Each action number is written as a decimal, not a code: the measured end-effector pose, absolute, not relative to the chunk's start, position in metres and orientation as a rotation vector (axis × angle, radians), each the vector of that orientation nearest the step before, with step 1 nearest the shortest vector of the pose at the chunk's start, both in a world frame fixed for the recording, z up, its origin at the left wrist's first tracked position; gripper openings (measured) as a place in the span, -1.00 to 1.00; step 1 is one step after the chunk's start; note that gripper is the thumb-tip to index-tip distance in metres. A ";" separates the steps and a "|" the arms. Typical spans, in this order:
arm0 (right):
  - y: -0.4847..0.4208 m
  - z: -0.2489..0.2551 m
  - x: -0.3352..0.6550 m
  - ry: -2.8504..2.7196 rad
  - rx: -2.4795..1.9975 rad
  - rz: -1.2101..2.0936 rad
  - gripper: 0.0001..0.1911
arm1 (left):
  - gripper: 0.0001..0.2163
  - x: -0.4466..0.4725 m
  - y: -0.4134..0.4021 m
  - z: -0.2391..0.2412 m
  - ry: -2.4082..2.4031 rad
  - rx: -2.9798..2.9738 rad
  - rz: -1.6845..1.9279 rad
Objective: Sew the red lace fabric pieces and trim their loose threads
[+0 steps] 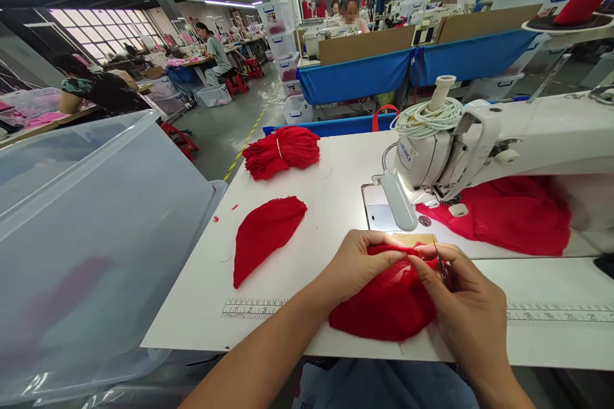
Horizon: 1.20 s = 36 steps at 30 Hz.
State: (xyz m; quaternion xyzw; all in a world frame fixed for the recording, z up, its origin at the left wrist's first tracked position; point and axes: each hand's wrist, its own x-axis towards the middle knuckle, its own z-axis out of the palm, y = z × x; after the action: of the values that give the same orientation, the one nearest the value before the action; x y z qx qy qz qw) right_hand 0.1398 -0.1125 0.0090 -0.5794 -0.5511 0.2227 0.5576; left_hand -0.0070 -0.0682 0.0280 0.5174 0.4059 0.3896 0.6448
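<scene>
My left hand [362, 262] pinches the top edge of a red fabric piece [384, 307] that lies at the front of the white sewing table [307, 204]. My right hand [463, 303] is closed round a small thin metal tool [439, 262], its tip at the same edge of the fabric. A white sewing machine [480, 147] stands just behind my hands, with more red fabric [513, 214] lying under its arm.
A curved red fabric piece [263, 233] lies to the left and a tied bundle of red pieces [281, 150] at the table's back left. A large clear plastic bin [81, 230] stands at the left. Other people work at tables farther back.
</scene>
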 end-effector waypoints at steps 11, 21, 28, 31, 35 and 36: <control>-0.107 0.014 0.145 -1.225 -1.426 0.767 -0.72 | -0.83 -0.008 -0.069 0.028 0.936 1.236 0.845; -0.106 0.010 0.146 -0.986 -1.634 0.390 -0.80 | -0.72 -0.007 -0.071 0.034 0.987 1.084 0.761; -0.132 0.018 0.147 -1.195 -1.044 1.034 -0.39 | -0.72 -0.009 -0.070 0.030 0.997 0.985 0.783; -0.136 0.020 0.151 -1.331 -1.100 1.106 -0.46 | -0.72 -0.009 -0.069 0.029 0.984 0.946 0.808; -0.118 0.015 0.162 -1.280 -1.384 0.732 -0.77 | -0.71 -0.008 -0.070 0.030 0.951 0.933 0.811; -0.114 0.013 0.163 -1.283 -1.396 0.607 -0.80 | -0.71 -0.008 -0.070 0.030 0.944 0.930 0.810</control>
State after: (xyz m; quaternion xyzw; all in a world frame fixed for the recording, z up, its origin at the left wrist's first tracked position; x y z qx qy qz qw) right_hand 0.1628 -0.1136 0.0127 -0.5884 -0.5405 0.2559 0.5441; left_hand -0.0076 -0.0697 0.0301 0.4195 0.4262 0.3656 0.7132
